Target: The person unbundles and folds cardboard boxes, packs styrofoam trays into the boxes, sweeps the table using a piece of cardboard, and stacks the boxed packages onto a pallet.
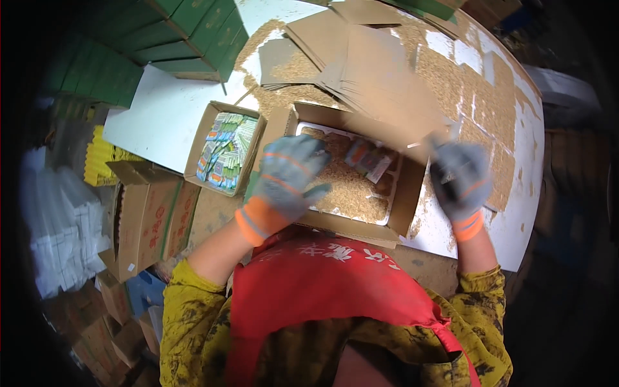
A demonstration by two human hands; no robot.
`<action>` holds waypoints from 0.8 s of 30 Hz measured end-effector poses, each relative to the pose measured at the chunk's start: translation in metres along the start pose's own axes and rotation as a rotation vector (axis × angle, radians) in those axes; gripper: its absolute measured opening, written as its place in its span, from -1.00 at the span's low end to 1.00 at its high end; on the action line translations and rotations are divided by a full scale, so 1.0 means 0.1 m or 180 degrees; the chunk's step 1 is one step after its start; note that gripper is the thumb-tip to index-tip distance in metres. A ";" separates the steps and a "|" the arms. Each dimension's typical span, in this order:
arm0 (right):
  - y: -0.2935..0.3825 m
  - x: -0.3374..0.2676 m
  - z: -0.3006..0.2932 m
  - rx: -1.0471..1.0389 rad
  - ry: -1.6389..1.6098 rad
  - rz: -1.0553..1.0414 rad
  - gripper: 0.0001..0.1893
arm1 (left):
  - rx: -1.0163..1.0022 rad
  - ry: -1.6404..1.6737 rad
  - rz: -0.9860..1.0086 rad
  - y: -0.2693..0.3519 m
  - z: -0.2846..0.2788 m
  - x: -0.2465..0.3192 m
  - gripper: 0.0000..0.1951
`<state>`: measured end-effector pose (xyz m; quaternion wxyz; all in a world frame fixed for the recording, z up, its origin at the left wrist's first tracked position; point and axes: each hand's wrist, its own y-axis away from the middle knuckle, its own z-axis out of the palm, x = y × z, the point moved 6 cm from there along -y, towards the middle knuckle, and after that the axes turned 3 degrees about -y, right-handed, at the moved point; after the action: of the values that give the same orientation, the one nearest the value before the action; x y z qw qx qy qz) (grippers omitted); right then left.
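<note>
An open cardboard box (409,198) stands before me, with a white tray (309,127) inside, largely covered by loose husk-like bedding (355,193). Printed packets (370,159) lie on the bedding toward the right of the box. My left hand (292,167), in a grey glove with an orange cuff, is over the box's left side, fingers apart, with nothing seen in it. My right hand (459,176), gloved alike and blurred, is just beyond the right side of the box, near a blurred cardboard flap; whether it grips anything is unclear.
A smaller carton (193,162) full of printed packets stands left of the box. Flat cardboard sheets (372,63) lie behind it on the white table (159,116). Green boxes (213,38) are stacked at the back left. Bedding-covered trays (488,96) extend along the right.
</note>
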<state>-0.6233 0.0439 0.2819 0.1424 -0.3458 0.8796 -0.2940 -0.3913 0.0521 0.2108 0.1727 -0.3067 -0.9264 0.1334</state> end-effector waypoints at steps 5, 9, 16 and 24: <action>0.86 -0.63 1.06 -0.2439 -0.1265 0.0074 -0.65 | 0.0985 0.2765 -0.2292 0.32 0.19 -0.51 -0.66; 0.84 -0.79 1.21 -0.3229 -0.1541 0.0456 -0.64 | 0.0180 0.2412 -0.2009 0.36 0.57 -0.57 -0.56; 1.52 0.30 0.56 0.0542 -0.3065 0.4022 -0.56 | -0.0666 0.4533 -0.2790 0.81 1.25 -0.90 -0.50; 1.97 0.10 1.57 -0.0520 -0.2986 0.4349 -0.36 | -0.1104 0.2332 -0.2721 0.62 1.41 -0.71 -0.02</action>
<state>-0.6628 0.0869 0.0370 0.6157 0.1684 0.7637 0.0965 -0.3623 0.0369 0.0442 0.4672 0.0440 -0.8562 -0.2162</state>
